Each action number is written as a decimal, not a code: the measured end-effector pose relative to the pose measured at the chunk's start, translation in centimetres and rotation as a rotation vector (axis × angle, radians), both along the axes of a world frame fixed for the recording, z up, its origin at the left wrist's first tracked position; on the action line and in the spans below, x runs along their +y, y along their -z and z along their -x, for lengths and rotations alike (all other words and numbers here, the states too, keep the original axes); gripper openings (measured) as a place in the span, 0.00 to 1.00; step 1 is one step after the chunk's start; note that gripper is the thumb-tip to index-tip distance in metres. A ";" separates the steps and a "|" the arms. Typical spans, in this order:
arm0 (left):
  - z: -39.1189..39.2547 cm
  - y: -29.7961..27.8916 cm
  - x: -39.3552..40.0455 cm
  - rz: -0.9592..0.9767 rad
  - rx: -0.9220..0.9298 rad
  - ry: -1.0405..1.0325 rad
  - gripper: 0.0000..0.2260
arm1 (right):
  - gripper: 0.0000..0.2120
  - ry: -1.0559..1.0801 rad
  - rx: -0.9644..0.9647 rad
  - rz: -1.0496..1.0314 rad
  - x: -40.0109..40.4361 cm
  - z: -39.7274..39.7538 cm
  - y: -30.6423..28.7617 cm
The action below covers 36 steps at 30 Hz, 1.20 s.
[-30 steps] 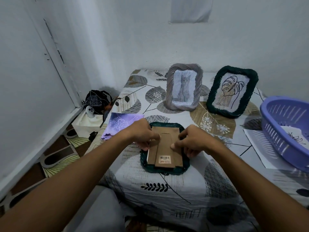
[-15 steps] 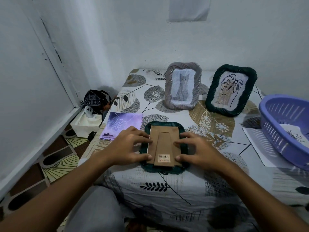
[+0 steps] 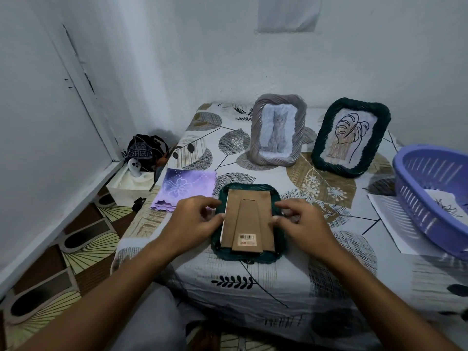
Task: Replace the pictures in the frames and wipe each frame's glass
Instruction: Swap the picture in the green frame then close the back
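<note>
On the leaf-print table (image 3: 253, 287) a face-down frame (image 3: 247, 257); left hand (image 3: 195, 221), right hand (image 3: 301, 224), fingers spread, touching its sides.

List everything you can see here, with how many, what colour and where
face-down frame: 1, dark green, table's near middle, brown cardboard backing up
standing frames: 2, grey with cat picture, dark green with leaf drawing, table's far side
cloth: 1, purple, folded, left of the face-down frame
basket: 1, purple, table's right edge, on a white sheet
bag: 1, black, on the floor, left
left hand: at the backing's left edge
right hand: at the backing's right edge
</note>
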<state>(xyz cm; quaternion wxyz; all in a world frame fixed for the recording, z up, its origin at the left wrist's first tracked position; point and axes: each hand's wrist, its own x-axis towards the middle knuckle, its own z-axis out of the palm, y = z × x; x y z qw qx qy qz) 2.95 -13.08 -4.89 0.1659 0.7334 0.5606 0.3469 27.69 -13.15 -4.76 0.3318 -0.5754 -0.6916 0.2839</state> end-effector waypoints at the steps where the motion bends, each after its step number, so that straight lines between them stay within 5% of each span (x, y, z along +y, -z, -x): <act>1: -0.3 0.1 -0.1 0.021 -0.028 -0.038 0.14 | 0.19 0.056 0.052 -0.002 0.1 0.0 0.1; 11: -1.6 0.2 -0.4 0.140 -0.237 -0.202 0.05 | 0.16 0.097 0.241 0.132 -0.3 -0.1 -0.3; 24: -4.3 -0.2 -0.4 0.285 -0.388 -0.168 0.01 | 0.16 0.141 0.187 0.151 -0.6 -3.3 -0.2; 36: -4.2 0.2 0.9 0.431 -0.381 -0.060 0.19 | 0.26 0.082 -0.030 0.108 -0.6 -4.3 0.3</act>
